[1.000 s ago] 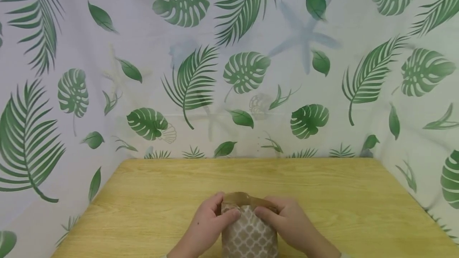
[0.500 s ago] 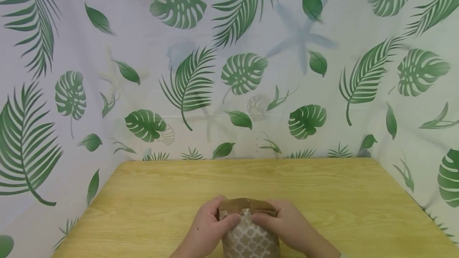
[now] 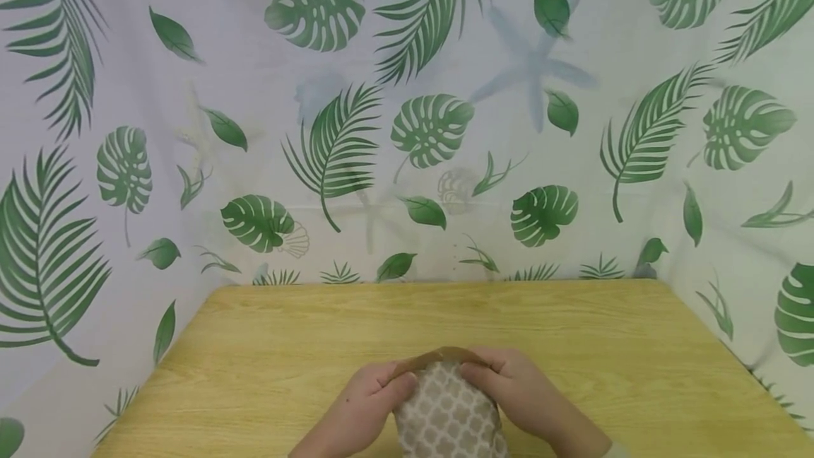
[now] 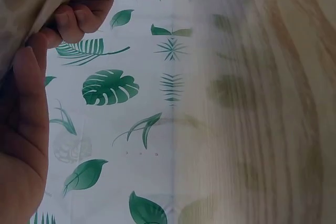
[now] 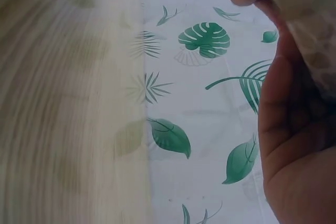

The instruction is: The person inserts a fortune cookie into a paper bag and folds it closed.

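Note:
A beige-brown bag-like piece with a pale lattice pattern is held up at the near middle of the table in the head view. A plain brown band arches along its top edge. My left hand pinches the left end of that edge, thumb on the near side. On the right end, my right hand does likewise. Each wrist view shows curled fingers and a thumb at the piece's edge: left hand, right hand. Its lower part runs out of the head view; any contents are hidden.
A light wood-grain table spreads around both hands. White cloth printed with green leaves hangs behind its far edge and along both sides.
The brown band has narrowed into a thin arch as both hands bend the top edge. The patterned piece's lower part has shifted slightly right. Both hands keep their hold.

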The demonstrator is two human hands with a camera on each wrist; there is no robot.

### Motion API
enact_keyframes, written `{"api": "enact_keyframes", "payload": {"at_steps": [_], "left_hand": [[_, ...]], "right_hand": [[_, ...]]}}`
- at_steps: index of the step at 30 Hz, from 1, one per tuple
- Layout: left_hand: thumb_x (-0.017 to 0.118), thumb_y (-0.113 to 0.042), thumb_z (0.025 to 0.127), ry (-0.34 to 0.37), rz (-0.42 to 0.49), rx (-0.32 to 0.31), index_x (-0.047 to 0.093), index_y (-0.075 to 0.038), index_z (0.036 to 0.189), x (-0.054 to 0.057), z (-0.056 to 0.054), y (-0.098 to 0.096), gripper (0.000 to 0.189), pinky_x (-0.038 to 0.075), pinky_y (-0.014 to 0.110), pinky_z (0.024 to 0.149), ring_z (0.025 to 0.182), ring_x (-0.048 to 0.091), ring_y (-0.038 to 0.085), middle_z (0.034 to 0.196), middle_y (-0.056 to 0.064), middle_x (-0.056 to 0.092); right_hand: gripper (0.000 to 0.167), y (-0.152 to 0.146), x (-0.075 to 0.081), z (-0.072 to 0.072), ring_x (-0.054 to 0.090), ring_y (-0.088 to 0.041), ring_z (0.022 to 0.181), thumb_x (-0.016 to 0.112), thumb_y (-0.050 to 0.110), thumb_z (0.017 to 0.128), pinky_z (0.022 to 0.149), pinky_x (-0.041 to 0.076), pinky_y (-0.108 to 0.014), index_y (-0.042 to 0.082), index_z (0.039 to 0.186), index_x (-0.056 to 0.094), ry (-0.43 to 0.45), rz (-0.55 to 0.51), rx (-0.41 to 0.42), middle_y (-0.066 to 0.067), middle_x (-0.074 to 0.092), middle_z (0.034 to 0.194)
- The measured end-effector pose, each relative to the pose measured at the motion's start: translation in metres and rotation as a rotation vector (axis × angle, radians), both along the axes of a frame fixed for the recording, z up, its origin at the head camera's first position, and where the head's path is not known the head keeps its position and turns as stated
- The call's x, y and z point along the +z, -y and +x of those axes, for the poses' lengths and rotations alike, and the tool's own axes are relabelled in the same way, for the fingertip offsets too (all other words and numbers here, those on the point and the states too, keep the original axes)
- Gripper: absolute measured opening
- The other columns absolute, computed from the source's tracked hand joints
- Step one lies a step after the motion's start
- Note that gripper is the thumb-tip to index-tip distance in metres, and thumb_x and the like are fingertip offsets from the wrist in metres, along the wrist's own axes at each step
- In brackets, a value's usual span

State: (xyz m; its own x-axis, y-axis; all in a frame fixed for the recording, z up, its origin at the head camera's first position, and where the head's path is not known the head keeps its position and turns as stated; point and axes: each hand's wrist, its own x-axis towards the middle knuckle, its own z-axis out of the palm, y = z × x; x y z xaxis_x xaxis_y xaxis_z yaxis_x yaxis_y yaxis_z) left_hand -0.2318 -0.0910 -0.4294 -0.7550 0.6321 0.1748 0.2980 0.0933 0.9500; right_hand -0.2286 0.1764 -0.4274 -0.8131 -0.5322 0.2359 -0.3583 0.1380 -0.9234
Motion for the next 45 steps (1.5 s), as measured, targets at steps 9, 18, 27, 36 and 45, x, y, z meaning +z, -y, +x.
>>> {"api": "enact_keyframes", "payload": {"at_steps": [9, 18, 27, 36, 45], "left_hand": [[0.039, -0.029, 0.112, -0.066, -0.04, 0.002, 0.061, -0.016, 0.14, 0.007, 0.001, 0.007, 0.038, 0.05, 0.029, 0.097, 0.116, 0.063, 0.016, 0.125, -0.002, 0.069], [0.048, -0.021, 0.108, -0.09, -0.044, -0.033, 0.06, -0.027, 0.143, 0.011, 0.001, 0.009, 0.037, 0.042, 0.027, 0.106, 0.133, 0.051, 0.016, 0.143, -0.007, 0.058], [0.045, -0.009, 0.107, -0.109, 0.171, -0.131, 0.07, -0.003, 0.123, 0.006, 0.003, 0.013, 0.031, 0.05, 0.032, 0.097, 0.116, 0.063, 0.022, 0.126, 0.009, 0.068], [0.051, -0.012, 0.106, -0.099, 0.138, -0.013, 0.069, -0.002, 0.108, 0.009, 0.006, 0.008, 0.021, 0.054, 0.027, 0.078, 0.089, 0.062, 0.012, 0.103, 0.006, 0.069], [0.049, -0.025, 0.109, -0.161, -0.054, 0.142, 0.066, -0.022, 0.114, 0.009, 0.006, 0.002, 0.018, 0.055, 0.029, 0.072, 0.081, 0.062, 0.011, 0.099, -0.002, 0.068]], "right_hand": [[0.029, -0.006, 0.005, -0.001, 0.069, -0.021, 0.096, 0.044, 0.016, 0.11, 0.085, 0.056, -0.033, 0.007, 0.116, 0.071, -0.088, 0.025, -0.002, -0.006, 0.072, 0.106], [0.034, -0.01, 0.003, 0.0, 0.063, -0.018, 0.116, 0.043, 0.006, 0.108, 0.093, 0.053, -0.031, 0.006, 0.135, 0.064, -0.073, -0.115, 0.097, -0.008, 0.063, 0.135], [0.034, -0.012, 0.0, -0.001, 0.063, -0.017, 0.102, 0.033, -0.007, 0.105, 0.082, 0.056, -0.032, -0.002, 0.115, 0.064, 0.013, -0.346, 0.314, -0.006, 0.066, 0.115], [0.027, -0.011, 0.002, 0.001, 0.059, -0.012, 0.086, 0.036, -0.011, 0.098, 0.073, 0.053, -0.03, -0.004, 0.097, 0.062, -0.098, -0.301, 0.24, -0.004, 0.064, 0.096], [0.018, -0.001, 0.008, 0.007, 0.065, -0.021, 0.098, 0.049, 0.001, 0.104, 0.079, 0.058, -0.036, 0.005, 0.115, 0.063, -0.11, -0.136, 0.066, -0.013, 0.065, 0.113]]}}
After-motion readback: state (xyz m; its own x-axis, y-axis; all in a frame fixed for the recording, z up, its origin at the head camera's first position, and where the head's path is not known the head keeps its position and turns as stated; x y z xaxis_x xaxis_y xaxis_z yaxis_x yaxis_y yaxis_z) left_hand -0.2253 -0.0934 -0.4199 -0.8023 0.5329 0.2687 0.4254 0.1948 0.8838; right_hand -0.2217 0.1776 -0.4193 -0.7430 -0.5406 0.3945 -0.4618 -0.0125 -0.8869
